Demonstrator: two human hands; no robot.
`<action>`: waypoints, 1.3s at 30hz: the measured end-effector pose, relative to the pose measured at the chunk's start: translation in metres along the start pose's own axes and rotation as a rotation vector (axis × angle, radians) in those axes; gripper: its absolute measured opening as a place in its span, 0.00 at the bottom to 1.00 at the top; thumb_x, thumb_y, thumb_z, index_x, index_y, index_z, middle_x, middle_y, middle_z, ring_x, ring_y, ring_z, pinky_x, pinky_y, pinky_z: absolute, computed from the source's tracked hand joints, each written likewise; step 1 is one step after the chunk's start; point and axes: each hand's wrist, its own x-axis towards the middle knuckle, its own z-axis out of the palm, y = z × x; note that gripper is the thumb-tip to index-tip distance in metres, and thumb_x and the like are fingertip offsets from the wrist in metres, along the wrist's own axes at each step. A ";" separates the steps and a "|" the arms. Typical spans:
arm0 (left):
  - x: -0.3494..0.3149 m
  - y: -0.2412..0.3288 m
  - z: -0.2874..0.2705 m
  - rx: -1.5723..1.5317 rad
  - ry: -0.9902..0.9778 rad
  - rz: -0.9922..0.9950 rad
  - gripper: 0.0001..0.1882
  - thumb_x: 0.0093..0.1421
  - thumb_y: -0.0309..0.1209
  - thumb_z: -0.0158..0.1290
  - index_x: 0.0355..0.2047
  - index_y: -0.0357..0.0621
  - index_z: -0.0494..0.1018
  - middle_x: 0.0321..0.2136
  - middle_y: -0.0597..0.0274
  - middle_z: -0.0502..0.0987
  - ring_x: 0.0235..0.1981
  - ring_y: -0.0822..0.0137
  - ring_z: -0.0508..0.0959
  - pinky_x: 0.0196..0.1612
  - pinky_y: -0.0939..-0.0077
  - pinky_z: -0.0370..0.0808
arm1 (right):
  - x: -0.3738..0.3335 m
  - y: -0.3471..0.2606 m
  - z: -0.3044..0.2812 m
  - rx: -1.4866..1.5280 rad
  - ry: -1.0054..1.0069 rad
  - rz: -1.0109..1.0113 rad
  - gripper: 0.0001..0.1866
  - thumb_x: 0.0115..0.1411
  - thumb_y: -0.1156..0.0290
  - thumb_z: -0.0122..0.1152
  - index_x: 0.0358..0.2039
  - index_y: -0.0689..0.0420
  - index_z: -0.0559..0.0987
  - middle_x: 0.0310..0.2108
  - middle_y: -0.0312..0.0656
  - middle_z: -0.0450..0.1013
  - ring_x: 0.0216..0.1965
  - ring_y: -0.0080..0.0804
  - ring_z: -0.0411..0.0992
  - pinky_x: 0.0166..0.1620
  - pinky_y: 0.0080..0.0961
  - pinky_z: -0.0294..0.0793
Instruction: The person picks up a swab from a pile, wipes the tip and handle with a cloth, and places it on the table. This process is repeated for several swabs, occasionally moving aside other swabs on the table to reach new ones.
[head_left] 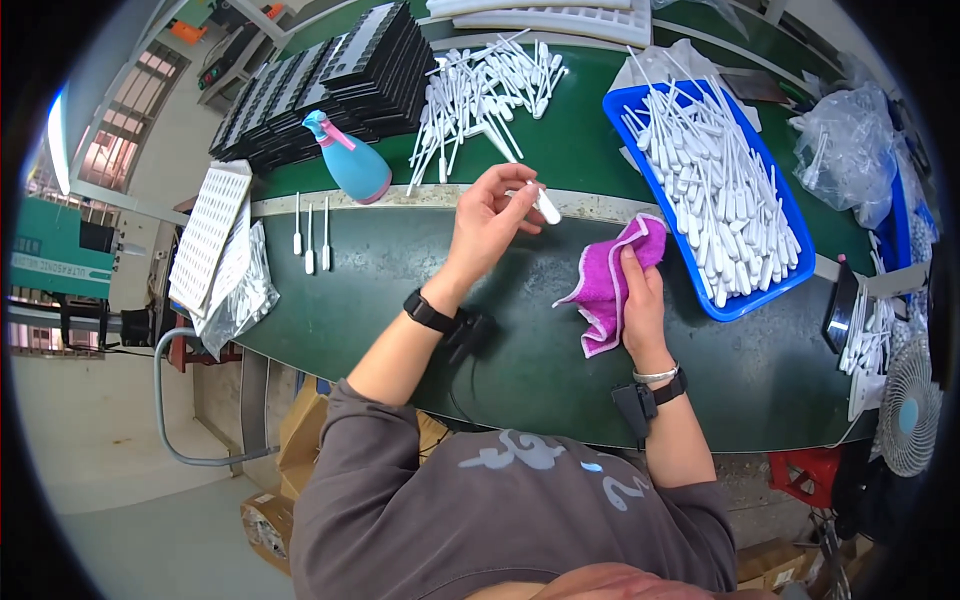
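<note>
My left hand (pixel 490 218) is closed in a pinch over the middle of the green table. Between its fingers is a white plastic stick with a thick rounded end (pixel 547 208); my fingers hide the rest of it. To the right, my right hand (pixel 643 305) grips a purple cloth (pixel 603 275) with a pale stitched edge, which hangs crumpled to the left of the fingers. Beyond the cloth stands a blue tray (pixel 743 308) heaped with similar white sticks (pixel 715 190). Three more white sticks (pixel 310 258) lie side by side on the table at the left.
A blue spray bottle (pixel 352 168) with a pink trigger stands near stacked black trays (pixel 350 75). Loose white sticks (pixel 480 90) are piled at the back. White label sheets (pixel 208 235) and a clear bag (pixel 245 295) lie left. A small fan (pixel 908 410) is at the right.
</note>
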 end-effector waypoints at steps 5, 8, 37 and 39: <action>-0.013 -0.022 0.008 -0.080 0.159 0.136 0.10 0.64 0.25 0.44 0.45 0.39 0.62 0.37 0.58 0.73 0.34 0.68 0.78 0.35 0.73 0.80 | -0.002 -0.009 0.003 0.119 0.028 0.079 0.14 0.65 0.62 0.50 0.42 0.60 0.73 0.37 0.37 0.74 0.36 0.22 0.73 0.39 0.19 0.72; -0.023 -0.023 0.013 -0.235 0.218 0.042 0.11 0.63 0.23 0.44 0.46 0.41 0.60 0.35 0.60 0.71 0.32 0.70 0.77 0.36 0.74 0.80 | 0.000 -0.007 0.000 0.141 0.031 0.084 0.14 0.65 0.62 0.50 0.42 0.60 0.73 0.37 0.38 0.75 0.37 0.23 0.74 0.40 0.19 0.72; -0.024 -0.034 0.000 -0.799 0.020 -0.397 0.25 0.60 0.25 0.52 0.57 0.41 0.59 0.45 0.58 0.73 0.35 0.70 0.73 0.39 0.77 0.71 | -0.001 -0.002 -0.001 0.022 0.010 0.088 0.15 0.65 0.61 0.51 0.43 0.59 0.72 0.37 0.36 0.74 0.37 0.22 0.73 0.41 0.19 0.71; -0.023 -0.039 -0.002 -0.855 -0.002 -0.422 0.25 0.59 0.26 0.52 0.56 0.43 0.59 0.46 0.57 0.73 0.35 0.70 0.73 0.39 0.77 0.70 | -0.002 -0.003 0.000 0.013 0.009 0.087 0.15 0.65 0.61 0.51 0.43 0.59 0.72 0.37 0.36 0.73 0.37 0.21 0.72 0.41 0.18 0.70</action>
